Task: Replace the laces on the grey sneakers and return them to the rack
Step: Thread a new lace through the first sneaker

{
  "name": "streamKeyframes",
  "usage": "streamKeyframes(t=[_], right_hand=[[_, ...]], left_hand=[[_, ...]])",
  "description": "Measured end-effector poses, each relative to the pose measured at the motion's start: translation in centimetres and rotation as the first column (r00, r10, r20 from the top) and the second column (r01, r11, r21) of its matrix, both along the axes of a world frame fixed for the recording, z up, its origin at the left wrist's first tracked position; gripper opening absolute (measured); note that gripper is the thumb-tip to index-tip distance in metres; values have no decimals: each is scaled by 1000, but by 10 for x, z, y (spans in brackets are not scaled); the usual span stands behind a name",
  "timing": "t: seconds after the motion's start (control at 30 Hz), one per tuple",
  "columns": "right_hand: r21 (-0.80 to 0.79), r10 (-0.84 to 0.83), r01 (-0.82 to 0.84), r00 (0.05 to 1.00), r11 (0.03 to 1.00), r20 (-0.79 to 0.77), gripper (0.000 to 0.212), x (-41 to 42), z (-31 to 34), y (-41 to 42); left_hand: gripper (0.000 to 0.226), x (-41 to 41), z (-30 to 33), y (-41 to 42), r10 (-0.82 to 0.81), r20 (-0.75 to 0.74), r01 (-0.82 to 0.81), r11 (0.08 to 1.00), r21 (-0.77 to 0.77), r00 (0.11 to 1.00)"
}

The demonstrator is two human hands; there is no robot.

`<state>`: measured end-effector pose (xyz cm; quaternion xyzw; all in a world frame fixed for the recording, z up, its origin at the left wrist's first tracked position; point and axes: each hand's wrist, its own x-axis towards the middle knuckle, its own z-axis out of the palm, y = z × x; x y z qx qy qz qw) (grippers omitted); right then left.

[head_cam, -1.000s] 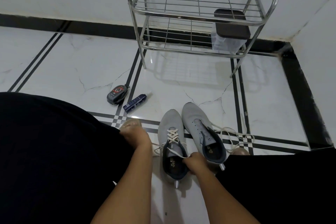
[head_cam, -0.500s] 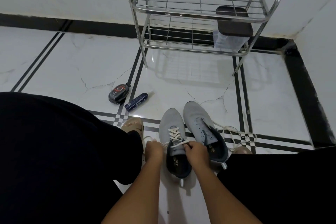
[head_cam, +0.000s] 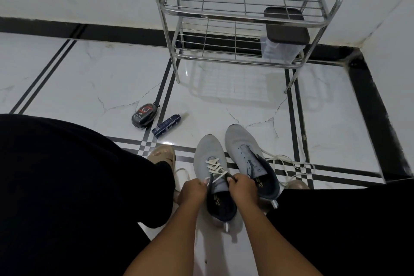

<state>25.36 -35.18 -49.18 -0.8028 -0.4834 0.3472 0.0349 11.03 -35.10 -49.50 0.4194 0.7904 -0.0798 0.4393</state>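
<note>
Left sneaker point(head_cam: 212, 163) on floor point(head_cam: 224, 101) below rack point(head_cam: 246, 20), half laced. Left hand point(head_cam: 192, 190) and right hand point(head_cam: 243, 188) each pinch a lace point(head_cam: 215, 167) end, apparently. Pull evenly, snug each cross before threading next eyelets. Right sneaker point(head_cam: 244, 143) unlaced beside it.

Two grey sneakers point(head_cam: 224, 154) with navy linings and cream laces point(head_cam: 216, 169) stand on a white marbled floor point(head_cam: 89, 78) crossed by black double stripes. Near its far edge, a shiny silver rack point(head_cam: 246, 20) holds a clear box with a dark brown lid point(head_cam: 285, 24). A black polish case with a red mark point(head_cam: 144, 115) lies beside a navy tube point(head_cam: 166, 126).
</note>
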Motion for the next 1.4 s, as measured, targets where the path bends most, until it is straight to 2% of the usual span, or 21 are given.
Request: streamKeyframes(t=[0.07,0.17,0.27,0.4,0.47,0.53,0.6,0.67,0.73,0.77,0.8,0.87,0.9,0.97,1.03,1.07,1.17,1.27,1.4], right_hand=[[-6,-9,9,1000,1000,-4,26,0,0,1],[-11,-3,3,1000,1000,1,25,-1,0,2],[-27,3,-3,1000,1000,2,25,0,0,1],[-26,51,-52,996,998,-67,28,5,-1,3],[-14,77,-78,994,997,-72,27,5,0,3],[-8,99,-100,992,995,-79,28,4,2,3],[-4,98,-99,991,995,-88,29,1,7,4],[24,60,-57,990,998,-126,28,-2,12,7],[76,34,-21,985,997,-169,20,-6,19,13],[95,13,8,976,995,-219,15,-7,22,16],[89,-26,57,949,994,-313,11,-8,27,19],[-2,-131,158,812,987,-569,12,-12,39,22],[-66,-180,184,719,981,-672,16,-15,46,23],[-168,-258,207,565,964,-784,21,-18,52,25],[-218,-299,218,479,951,-825,22,-19,53,25],[-216,-296,215,483,952,-824,22,-19,53,25],[-153,-245,206,571,967,-783,20,-18,53,25],[-48,-164,198,629,979,-760,7,-19,53,23],[65,-120,211,755,975,-645,18,-17,49,25]], left_hand=[[50,1,-2,-3,-25,-45,25,1000,-2,999],[45,2,2,-6,22,-145,-21,1000,14,989],[44,2,0,-6,28,-125,-27,1000,6,992],[31,1,4,-6,-16,-74,27,988,152,997],[30,3,4,-2,-90,-57,97,985,144,994],[36,5,1,5,-78,-47,83,991,106,996],[37,5,3,16,19,11,-20,995,100,1000],[28,6,21,26,162,152,-191,961,202,975],[24,9,47,35,310,396,-424,873,242,864],[23,9,59,39,353,496,-505,836,213,793],[21,9,71,43,383,580,-566,807,168,719],[17,7,84,46,371,678,-586,803,108,634],[15,7,89,46,348,698,-571,814,106,626],[11,6,85,46,322,706,-551,826,116,631],[11,8,85,43,309,709,-542,831,123,634],[10,9,86,41,301,712,-539,832,129,635],[6,12,89,36,301,701,-538,831,140,647],[3,11,82,39,281,626,-504,838,209,727],[7,8,77,42,329,595,-530,824,199,734]])
